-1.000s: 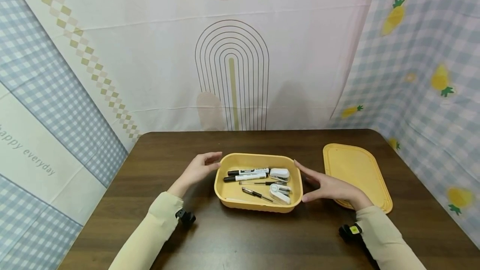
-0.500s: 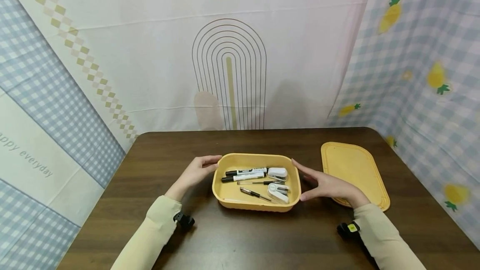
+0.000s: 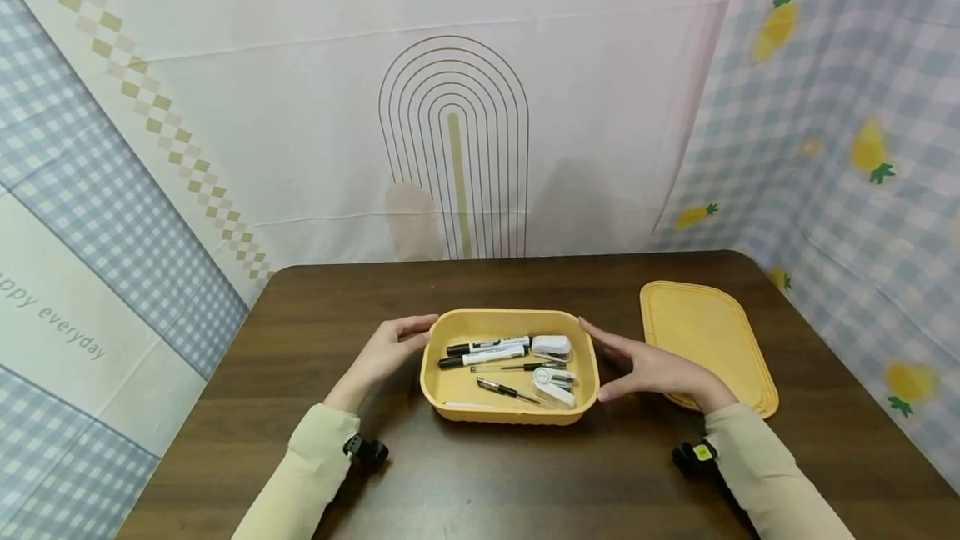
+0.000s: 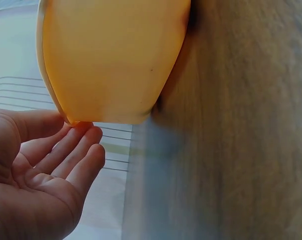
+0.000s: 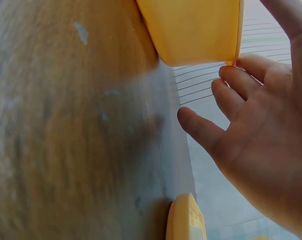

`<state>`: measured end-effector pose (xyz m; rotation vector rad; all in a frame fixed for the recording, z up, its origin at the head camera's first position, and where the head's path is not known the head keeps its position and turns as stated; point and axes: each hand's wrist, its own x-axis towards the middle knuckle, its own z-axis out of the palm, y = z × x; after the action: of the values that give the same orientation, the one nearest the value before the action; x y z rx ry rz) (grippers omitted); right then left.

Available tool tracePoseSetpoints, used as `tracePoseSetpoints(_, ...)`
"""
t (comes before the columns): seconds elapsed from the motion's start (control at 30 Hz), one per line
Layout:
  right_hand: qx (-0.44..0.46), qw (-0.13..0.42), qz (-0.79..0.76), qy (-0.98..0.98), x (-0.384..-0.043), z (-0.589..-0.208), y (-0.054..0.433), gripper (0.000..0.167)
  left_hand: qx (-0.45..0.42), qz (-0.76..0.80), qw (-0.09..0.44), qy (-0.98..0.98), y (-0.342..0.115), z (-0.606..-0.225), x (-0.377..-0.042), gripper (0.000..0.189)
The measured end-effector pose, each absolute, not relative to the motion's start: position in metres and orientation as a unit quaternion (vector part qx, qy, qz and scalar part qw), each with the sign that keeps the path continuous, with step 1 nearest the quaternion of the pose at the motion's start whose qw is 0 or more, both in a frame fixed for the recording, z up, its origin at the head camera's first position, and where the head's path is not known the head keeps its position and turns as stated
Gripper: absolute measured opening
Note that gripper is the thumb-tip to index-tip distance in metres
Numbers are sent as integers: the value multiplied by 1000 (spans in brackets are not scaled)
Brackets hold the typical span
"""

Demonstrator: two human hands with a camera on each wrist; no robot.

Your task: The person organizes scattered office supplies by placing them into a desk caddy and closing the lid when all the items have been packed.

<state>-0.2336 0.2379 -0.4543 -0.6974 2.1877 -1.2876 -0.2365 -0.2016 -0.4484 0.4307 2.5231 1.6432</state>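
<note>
A yellow rectangular bin (image 3: 517,321) stands on the table, holding two black-and-white markers (image 3: 487,354), two black pens (image 3: 507,390) and two small white staplers (image 3: 553,387). At its far left corner, my left hand (image 3: 381,354) touches the rim with thumb and fingertips. The left wrist view shows the loosely bent fingers of that hand (image 4: 45,175) below the bin's wall (image 4: 115,65). My right hand (image 3: 654,369) spans the bin's right end, fingers reaching the far corner and thumb by the near one. In the right wrist view, this hand's fingers (image 5: 236,82) are spread, some touching the rim.
A flat yellow lid (image 3: 708,336) lies on the dark wooden table (image 3: 480,486), right of the bin and partly behind my right hand. Patterned cloth (image 3: 300,123) hangs behind the table and at both sides.
The bin has turned slightly, its left end coming a little nearer, so its long side looks straighter to the table's far edge. Both hands stay at its ends. The head view shifts slightly.
</note>
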Motion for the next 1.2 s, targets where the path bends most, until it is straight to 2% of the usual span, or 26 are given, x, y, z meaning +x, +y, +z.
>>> tracePoseSetpoints(0.43,-251,234,-440,830,-233,-453,239,105,124,543,53,829,-200,-447,-234,38)
tracePoseSetpoints(0.6,-257,178,-390,866,-234,-452,248,100,134,540,50,829,-200,-443,-230,38)
tracePoseSetpoints(0.77,-249,113,-367,889,-235,-446,262,88,127,544,47,828,-202,-452,-235,39)
tracePoseSetpoints(1.2,-121,-16,-324,938,-249,-443,314,72,116,554,50,823,-202,-453,-234,39)
